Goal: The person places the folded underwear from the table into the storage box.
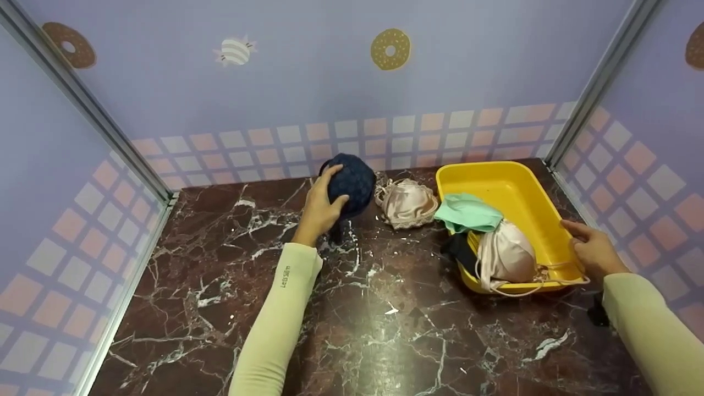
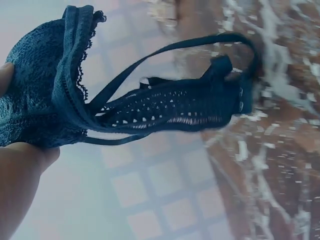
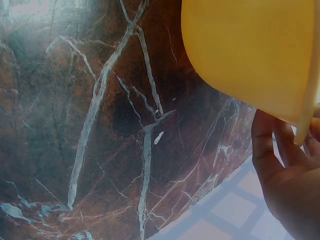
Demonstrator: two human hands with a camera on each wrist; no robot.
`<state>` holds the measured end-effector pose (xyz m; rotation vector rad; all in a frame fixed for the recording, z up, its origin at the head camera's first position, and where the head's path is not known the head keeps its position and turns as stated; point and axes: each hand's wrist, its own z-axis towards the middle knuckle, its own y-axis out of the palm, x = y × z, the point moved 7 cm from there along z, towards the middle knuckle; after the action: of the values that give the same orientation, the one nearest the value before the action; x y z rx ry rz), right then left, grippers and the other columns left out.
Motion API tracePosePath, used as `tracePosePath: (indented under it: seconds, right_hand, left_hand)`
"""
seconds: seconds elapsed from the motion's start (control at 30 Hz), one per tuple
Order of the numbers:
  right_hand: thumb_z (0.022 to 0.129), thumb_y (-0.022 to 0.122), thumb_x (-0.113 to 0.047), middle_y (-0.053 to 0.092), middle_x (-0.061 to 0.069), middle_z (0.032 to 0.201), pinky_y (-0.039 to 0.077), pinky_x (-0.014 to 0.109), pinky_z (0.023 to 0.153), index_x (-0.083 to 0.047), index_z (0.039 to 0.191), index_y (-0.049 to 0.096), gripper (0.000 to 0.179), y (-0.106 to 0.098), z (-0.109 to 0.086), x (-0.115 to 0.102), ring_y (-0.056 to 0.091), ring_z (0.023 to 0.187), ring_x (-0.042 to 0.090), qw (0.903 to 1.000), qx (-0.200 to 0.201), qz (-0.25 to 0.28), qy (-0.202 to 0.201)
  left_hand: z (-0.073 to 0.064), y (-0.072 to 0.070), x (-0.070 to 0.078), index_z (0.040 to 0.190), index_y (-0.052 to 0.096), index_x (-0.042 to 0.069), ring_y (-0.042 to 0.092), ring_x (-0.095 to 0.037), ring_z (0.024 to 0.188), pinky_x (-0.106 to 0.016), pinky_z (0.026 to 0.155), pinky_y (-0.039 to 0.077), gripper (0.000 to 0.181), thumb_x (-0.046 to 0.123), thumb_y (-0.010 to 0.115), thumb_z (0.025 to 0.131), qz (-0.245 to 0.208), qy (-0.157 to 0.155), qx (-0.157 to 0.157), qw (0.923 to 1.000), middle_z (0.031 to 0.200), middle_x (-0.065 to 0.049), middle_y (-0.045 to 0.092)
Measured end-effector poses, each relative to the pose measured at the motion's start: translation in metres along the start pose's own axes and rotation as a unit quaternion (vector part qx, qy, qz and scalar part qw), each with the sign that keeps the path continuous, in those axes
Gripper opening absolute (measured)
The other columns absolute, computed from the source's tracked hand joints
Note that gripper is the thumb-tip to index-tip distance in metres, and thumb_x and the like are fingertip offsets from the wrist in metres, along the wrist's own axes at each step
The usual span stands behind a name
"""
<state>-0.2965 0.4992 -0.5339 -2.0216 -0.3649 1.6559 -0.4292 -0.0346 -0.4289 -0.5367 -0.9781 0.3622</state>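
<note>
My left hand (image 1: 320, 212) holds a navy lace bra (image 1: 356, 187) above the tabletop near the back wall, thumb and fingers around its cup. In the left wrist view the strap and mesh band of the navy bra (image 2: 37, 90) hang away from the cup. My right hand (image 1: 597, 250) grips the right rim of a yellow tub (image 1: 514, 190). Seen from the right wrist, the fingers lie under the rim of the tub (image 3: 250, 50). A pale satin bra (image 1: 510, 256), a mint green cloth piece (image 1: 470, 213) and a black garment (image 1: 462, 253) lie over the tub's left side.
A beige satin bra (image 1: 408, 204) with lace edging lies on the dark marbled tabletop (image 1: 385, 319), between the navy bra and the tub. Lilac printed panels (image 1: 308, 82) enclose the back and both sides. A small black object (image 1: 598, 312) shows beside the right sleeve.
</note>
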Motion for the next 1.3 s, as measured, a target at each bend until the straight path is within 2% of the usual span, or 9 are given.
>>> tracePosePath:
  seconds: [0.07,0.27,0.33,0.57,0.73,0.77,1.0,1.07,1.3]
  right_hand:
    - [0.093,0.033,0.0,0.03,0.031,0.143,0.041,0.025,0.043,-0.001,0.147,0.027,0.055,0.0,-0.001,0.001,0.043,0.054,0.011,0.9999,-0.005,0.006,0.007]
    - [0.094,0.033,0.0,0.028,0.031,0.144,0.045,0.028,0.048,-0.003,0.148,0.025,0.055,0.001,-0.002,-0.001,0.052,0.078,0.024,0.9999,-0.014,-0.005,0.006]
    - [0.094,0.033,-0.001,0.028,0.031,0.145,0.044,0.028,0.047,-0.003,0.148,0.025,0.055,0.001,-0.002,-0.001,0.051,0.074,0.026,0.9998,-0.014,-0.012,0.004]
    - [0.094,0.033,-0.003,0.029,0.028,0.145,0.043,0.027,0.051,-0.002,0.148,0.026,0.054,-0.001,-0.001,0.0,0.047,0.093,0.033,0.9997,-0.002,-0.023,-0.002]
    - [0.093,0.034,-0.002,0.031,0.029,0.145,0.043,0.027,0.048,-0.003,0.148,0.028,0.055,0.0,0.001,0.002,0.049,0.08,0.026,0.9999,-0.002,-0.015,0.006]
    - [0.093,0.034,-0.002,0.031,0.029,0.144,0.042,0.027,0.047,-0.003,0.148,0.028,0.055,0.0,0.001,0.003,0.048,0.072,0.025,0.9999,-0.003,-0.015,0.006]
    - [0.095,0.034,-0.001,0.032,0.031,0.143,0.043,0.027,0.048,-0.002,0.147,0.03,0.052,-0.001,0.001,0.001,0.05,0.083,0.028,0.9997,-0.001,-0.025,-0.006]
    - [0.095,0.035,-0.002,0.034,0.031,0.141,0.042,0.027,0.045,-0.003,0.147,0.031,0.052,-0.001,0.001,0.001,0.05,0.072,0.025,0.9997,0.002,-0.023,-0.006]
    - [0.092,0.036,0.0,0.037,0.03,0.139,0.04,0.026,0.044,-0.002,0.146,0.033,0.054,-0.002,0.002,0.002,0.043,0.057,0.014,0.9997,0.012,-0.016,-0.012]
  left_hand:
    - [0.002,-0.003,0.012,0.141,0.043,0.022,0.034,-0.023,0.133,-0.043,0.108,0.023,0.062,0.008,0.068,0.086,-0.004,0.015,0.004,0.9999,0.143,-0.006,0.042]
    - [0.007,-0.005,0.046,0.141,0.042,0.026,0.033,-0.018,0.133,-0.04,0.108,0.024,0.063,0.012,0.07,0.086,-0.012,0.05,0.008,0.9987,0.144,-0.002,0.042]
    - [0.01,-0.005,0.058,0.141,0.043,0.025,0.035,-0.018,0.132,-0.039,0.107,0.026,0.063,0.012,0.07,0.085,-0.021,0.068,0.013,0.9974,0.143,-0.003,0.042]
    - [0.017,0.002,0.099,0.139,0.044,0.017,0.038,-0.022,0.13,-0.037,0.106,0.027,0.062,0.01,0.071,0.084,-0.056,0.136,0.021,0.9889,0.139,-0.009,0.046]
    - [0.022,0.01,0.125,0.14,0.043,0.018,0.037,-0.019,0.13,-0.036,0.107,0.025,0.063,0.012,0.071,0.084,-0.077,0.155,0.013,0.9847,0.14,-0.008,0.044]
    - [0.022,0.012,0.13,0.14,0.043,0.018,0.037,-0.019,0.13,-0.036,0.107,0.025,0.063,0.012,0.071,0.084,-0.081,0.158,0.011,0.9841,0.14,-0.008,0.044]
    - [0.027,0.032,0.166,0.14,0.041,0.017,0.037,-0.018,0.13,-0.034,0.107,0.025,0.063,0.01,0.07,0.084,-0.123,0.186,0.001,0.9749,0.141,-0.009,0.043]
    - [0.027,0.038,0.174,0.14,0.041,0.016,0.038,-0.018,0.129,-0.034,0.107,0.025,0.063,0.009,0.07,0.084,-0.136,0.193,0.002,0.9717,0.14,-0.01,0.043]
    - [0.029,0.066,0.2,0.14,0.042,0.015,0.037,-0.015,0.129,-0.031,0.107,0.026,0.061,0.013,0.07,0.085,-0.157,0.221,-0.003,0.9626,0.139,-0.009,0.044]
